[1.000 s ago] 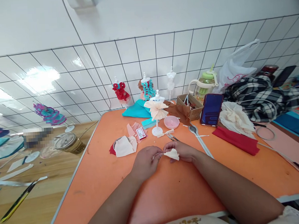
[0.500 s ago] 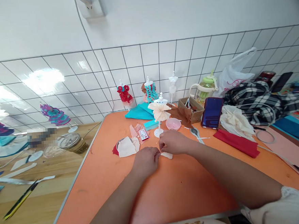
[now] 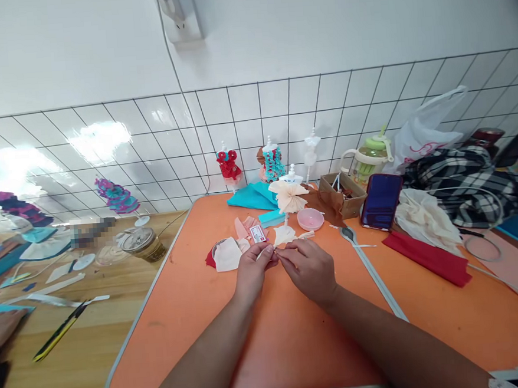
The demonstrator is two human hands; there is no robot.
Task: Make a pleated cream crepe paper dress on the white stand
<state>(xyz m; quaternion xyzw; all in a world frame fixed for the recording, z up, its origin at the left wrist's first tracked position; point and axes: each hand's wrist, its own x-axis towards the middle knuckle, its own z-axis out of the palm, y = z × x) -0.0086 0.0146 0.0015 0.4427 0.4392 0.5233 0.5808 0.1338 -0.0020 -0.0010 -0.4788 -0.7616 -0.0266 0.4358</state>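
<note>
My left hand (image 3: pixel 254 272) and my right hand (image 3: pixel 311 270) meet over the orange table, fingertips pinched together. Between them is a small cream fabric piece (image 3: pixel 284 235), its wider part fanned out beyond the fingers. Just behind stands a small white dress form (image 3: pixel 292 175) wearing a pleated cream ruffle (image 3: pixel 289 196). Beside my left hand lie a white fabric piece (image 3: pixel 228 255), pink scraps (image 3: pixel 244 226) and a small white-and-red box (image 3: pixel 257 234). A pink bowl (image 3: pixel 310 219) sits beyond my right hand.
At the back are dress forms in red (image 3: pixel 229 165) and turquoise (image 3: pixel 273 162), and a cardboard box (image 3: pixel 345 195). To the right are a phone (image 3: pixel 381 202), red cloth (image 3: pixel 427 258) and a spoon-like tool (image 3: pixel 347 234). A cutter (image 3: pixel 60 332) and jar (image 3: pixel 143 244) occupy the wooden table.
The cream piece, which lay low by my fingers, now points away from me between both hands. My right hand has turned and come nearer. The view has shifted left.
</note>
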